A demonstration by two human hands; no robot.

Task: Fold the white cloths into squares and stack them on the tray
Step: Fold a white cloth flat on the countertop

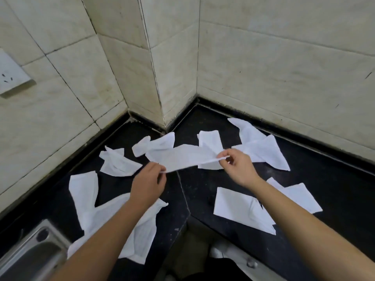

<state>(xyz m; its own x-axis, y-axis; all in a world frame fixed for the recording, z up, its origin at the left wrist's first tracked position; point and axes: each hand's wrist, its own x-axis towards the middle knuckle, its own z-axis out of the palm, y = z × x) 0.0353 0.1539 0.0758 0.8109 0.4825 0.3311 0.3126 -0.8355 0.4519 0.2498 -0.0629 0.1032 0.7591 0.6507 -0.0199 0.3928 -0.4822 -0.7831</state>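
A steel sink [30, 252] is cut off at the lower-left corner, a wall socket [12, 78] by the left edge. The left forearm [113, 226] covers part of a spread cloth [85, 197]; the right forearm [304, 218] hides a corner of a folded cloth [233, 205]. Beneath the bench [334, 189], shapes are too dark and blurred to tell.

The black countertop [324, 179] bends around a corner. White cloths [241, 207] lie scattered directly on it, some crumpled toward the back, others flatter near the front edge. A steel sink [36, 250] sits at front left.
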